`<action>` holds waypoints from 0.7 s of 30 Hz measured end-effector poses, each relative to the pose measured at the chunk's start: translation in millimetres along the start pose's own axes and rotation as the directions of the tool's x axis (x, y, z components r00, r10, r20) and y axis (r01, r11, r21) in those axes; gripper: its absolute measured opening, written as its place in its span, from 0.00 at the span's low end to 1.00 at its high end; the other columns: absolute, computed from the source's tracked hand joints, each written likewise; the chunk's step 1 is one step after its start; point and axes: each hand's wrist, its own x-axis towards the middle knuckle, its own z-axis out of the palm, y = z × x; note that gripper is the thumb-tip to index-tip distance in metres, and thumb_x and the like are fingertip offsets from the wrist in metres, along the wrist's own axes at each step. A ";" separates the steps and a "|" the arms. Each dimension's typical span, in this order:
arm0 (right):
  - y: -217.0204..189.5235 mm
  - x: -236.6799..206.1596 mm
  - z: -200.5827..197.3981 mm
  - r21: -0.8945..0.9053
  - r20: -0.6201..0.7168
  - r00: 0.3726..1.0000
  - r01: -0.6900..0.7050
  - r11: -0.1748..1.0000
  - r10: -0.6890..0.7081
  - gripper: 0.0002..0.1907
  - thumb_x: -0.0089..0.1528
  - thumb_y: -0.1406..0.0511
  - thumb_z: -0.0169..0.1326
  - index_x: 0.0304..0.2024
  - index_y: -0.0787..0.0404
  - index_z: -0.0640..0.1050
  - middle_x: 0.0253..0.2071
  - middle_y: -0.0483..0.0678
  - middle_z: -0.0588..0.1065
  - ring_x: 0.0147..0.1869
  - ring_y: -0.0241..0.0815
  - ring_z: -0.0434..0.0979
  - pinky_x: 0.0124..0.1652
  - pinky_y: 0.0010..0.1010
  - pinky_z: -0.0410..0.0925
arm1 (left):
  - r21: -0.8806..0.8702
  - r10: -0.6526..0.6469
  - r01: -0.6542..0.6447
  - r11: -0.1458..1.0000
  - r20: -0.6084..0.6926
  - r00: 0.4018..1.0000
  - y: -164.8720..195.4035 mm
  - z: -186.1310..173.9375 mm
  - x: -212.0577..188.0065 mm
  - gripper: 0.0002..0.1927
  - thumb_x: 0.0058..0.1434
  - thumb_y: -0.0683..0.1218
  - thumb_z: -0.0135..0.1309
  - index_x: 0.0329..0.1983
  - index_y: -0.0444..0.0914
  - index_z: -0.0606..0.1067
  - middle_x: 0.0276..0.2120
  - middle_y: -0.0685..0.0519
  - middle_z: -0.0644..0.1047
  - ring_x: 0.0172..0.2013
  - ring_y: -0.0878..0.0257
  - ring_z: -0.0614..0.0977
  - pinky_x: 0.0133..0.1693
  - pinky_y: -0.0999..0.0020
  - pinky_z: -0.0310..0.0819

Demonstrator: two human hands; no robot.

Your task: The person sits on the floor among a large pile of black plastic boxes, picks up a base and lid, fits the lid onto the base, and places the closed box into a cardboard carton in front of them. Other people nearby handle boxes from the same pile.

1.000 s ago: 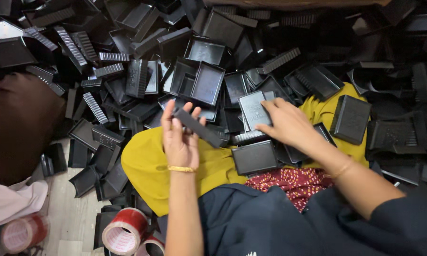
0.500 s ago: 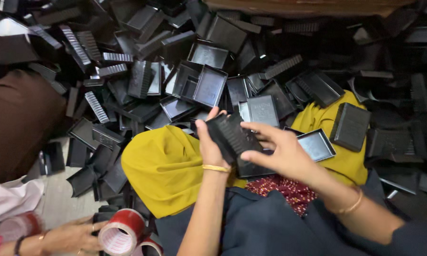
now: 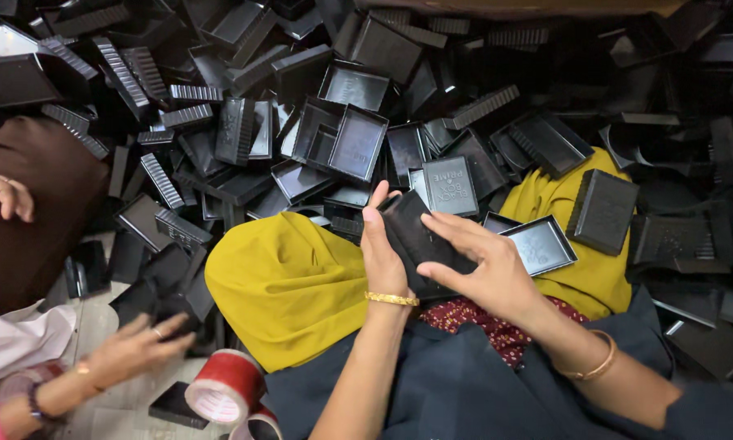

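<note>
Both my hands hold one black plastic box [image 3: 415, 236] over my lap. My left hand [image 3: 380, 259], with a gold bangle at the wrist, grips the box's left edge. The fingers of my right hand [image 3: 480, 265] lie spread across its top face and right side. An open black tray [image 3: 542, 244] lies just right of my hands on my yellow-clothed knee. Another closed black box [image 3: 603, 210] rests farther right on the same cloth.
A large heap of black plastic trays and lids [image 3: 342, 122] fills the floor ahead. Another person's hand [image 3: 134, 346] reaches over black pieces at lower left, and a second hand [image 3: 4, 194] shows at left. Red tape rolls [image 3: 226, 387] stand by my knee.
My hands brought a black piece from apart into one box held together. The other person's hand has reached farther in over the pieces at lower left.
</note>
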 end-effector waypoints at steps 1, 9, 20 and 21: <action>2.5 -1.3 -0.1 -0.047 0.007 1.000 0.009 0.999 -0.008 0.34 0.53 0.68 0.69 0.62 0.61 0.75 0.66 0.53 0.71 0.63 0.40 0.76 0.57 0.33 0.71 | -0.002 -0.005 0.005 1.000 0.008 1.000 1.5 -0.1 0.0 0.36 0.72 0.65 0.37 0.70 0.34 0.66 0.54 0.49 0.74 0.50 0.62 0.78 0.52 0.67 0.74; 12.2 -11.8 -1.5 0.297 0.014 0.998 -0.061 0.953 0.059 0.33 0.56 0.71 0.65 0.64 0.64 0.73 0.70 0.52 0.68 0.67 0.40 0.72 0.63 0.34 0.69 | -0.037 -0.035 0.038 0.999 0.082 0.996 6.1 1.1 -1.5 0.35 0.72 0.64 0.38 0.71 0.35 0.65 0.55 0.50 0.74 0.51 0.63 0.78 0.53 0.68 0.74; 15.6 -15.6 -0.8 0.196 -0.047 0.999 -0.017 0.980 0.027 0.33 0.55 0.72 0.66 0.64 0.65 0.73 0.68 0.51 0.69 0.66 0.39 0.72 0.61 0.31 0.70 | 0.149 0.023 -0.041 0.988 0.127 0.992 3.9 7.7 -11.8 0.33 0.75 0.61 0.34 0.71 0.34 0.65 0.56 0.48 0.74 0.52 0.62 0.76 0.56 0.66 0.71; 17.6 -14.9 -1.5 0.234 -0.025 0.999 -0.025 0.972 0.031 0.33 0.55 0.73 0.65 0.64 0.66 0.73 0.68 0.51 0.69 0.66 0.39 0.72 0.61 0.32 0.70 | 0.235 0.071 -0.103 0.966 0.142 0.987 3.6 7.4 -12.9 0.34 0.75 0.62 0.33 0.71 0.33 0.66 0.57 0.47 0.74 0.54 0.61 0.76 0.58 0.66 0.69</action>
